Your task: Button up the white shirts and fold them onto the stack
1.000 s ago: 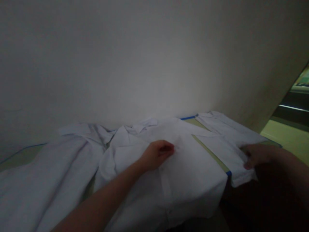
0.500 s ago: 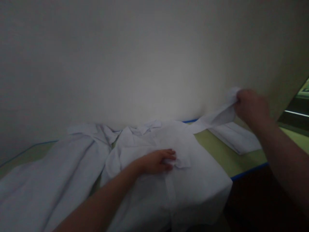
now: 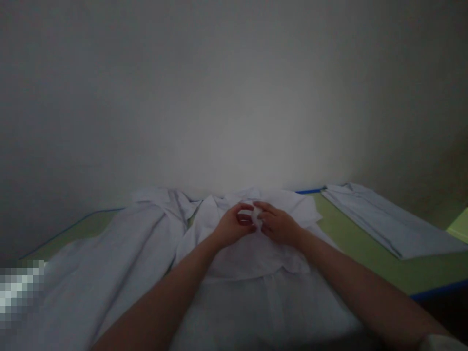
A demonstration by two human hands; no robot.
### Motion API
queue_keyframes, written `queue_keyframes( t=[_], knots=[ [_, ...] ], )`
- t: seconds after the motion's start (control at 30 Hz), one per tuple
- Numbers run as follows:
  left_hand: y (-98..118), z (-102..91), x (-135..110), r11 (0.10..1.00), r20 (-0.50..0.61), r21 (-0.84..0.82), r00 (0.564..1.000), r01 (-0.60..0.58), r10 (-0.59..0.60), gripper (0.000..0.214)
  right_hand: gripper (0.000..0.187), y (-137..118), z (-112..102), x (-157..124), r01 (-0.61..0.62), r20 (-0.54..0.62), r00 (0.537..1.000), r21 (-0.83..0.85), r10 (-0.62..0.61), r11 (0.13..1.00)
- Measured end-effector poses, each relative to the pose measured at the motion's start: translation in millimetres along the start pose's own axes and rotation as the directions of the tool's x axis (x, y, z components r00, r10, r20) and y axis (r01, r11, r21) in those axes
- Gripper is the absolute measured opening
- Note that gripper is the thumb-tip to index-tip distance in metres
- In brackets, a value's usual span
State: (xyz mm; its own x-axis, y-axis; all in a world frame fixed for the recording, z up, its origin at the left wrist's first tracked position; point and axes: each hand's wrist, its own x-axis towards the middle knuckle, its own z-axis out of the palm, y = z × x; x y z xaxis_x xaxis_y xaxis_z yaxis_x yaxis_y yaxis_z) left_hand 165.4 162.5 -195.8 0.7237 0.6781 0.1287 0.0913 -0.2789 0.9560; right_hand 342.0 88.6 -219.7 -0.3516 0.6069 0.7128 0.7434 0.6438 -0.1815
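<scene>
1. We are seeing a white shirt (image 3: 252, 265) lying in the middle of the bench (image 3: 376, 273), its far end reaching close to the grey wall (image 3: 237, 97).
2. Its upper layer is ending in a loose, wavy edge below our hands, and under that a vertical strip (image 3: 274, 302) is running toward us down a dimmer stretch of cloth.
3. Our left hand (image 3: 232, 225) is curving thumb and fingers into a rough ring, grasping a small bunched bit of the shirt at the fingertips.
4. Our right hand (image 3: 280, 225) is facing it from the other side and pinching that same bit of cloth, so the two hands are almost meeting above the shirt.
5. Just beyond the right hand, a corner of white cloth is jutting out toward the bench's green top.
6. On our left, a creased white garment (image 3: 120, 273) is lying close beside the shirt.
7. On our right, well apart from our hands, a folded white garment (image 3: 395, 226) is lying flat and slanting.
8. Blue edging (image 3: 435, 291) is running along the bench's rim.
9. At the lower left, a blocky patch (image 3: 20, 295) is hiding whatever is there.
</scene>
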Motion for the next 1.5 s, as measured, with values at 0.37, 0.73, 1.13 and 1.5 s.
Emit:
queue_keyframes(
  t=[0.37, 0.73, 1.13, 1.5],
  knots=[
    [-0.2, 1.9, -6.0, 0.999, 0.064, 0.034, 0.998, -0.002, 0.0, 0.066, 0.053, -10.8, 11.0, -9.4, -0.485, -0.02, 0.853, 0.339, 0.522, 0.806],
    [-8.4, -13.0, -2.9, 0.994, 0.018, 0.096, 0.999, -0.046, 0.045, 0.044, 0.045, -11.4, 15.0, -12.1, -0.431, -0.027, 0.881, 0.361, 0.472, 0.827],
    [4.2, -12.7, -11.3, 0.896, 0.104, 0.406, 0.983, -0.181, 0.152, 0.025, 0.036, -17.1, 16.2, -3.5, -0.688, 0.206, 0.711, 0.398, 0.672, 0.606],
    [2.3, -12.7, -16.0, 0.924, 0.196, 0.382, 0.976, 0.011, -0.092, 0.025, 0.019, -13.5, 28.1, -10.6, -0.739, 0.479, 0.667, 0.523, 0.571, 0.424]
  ],
)
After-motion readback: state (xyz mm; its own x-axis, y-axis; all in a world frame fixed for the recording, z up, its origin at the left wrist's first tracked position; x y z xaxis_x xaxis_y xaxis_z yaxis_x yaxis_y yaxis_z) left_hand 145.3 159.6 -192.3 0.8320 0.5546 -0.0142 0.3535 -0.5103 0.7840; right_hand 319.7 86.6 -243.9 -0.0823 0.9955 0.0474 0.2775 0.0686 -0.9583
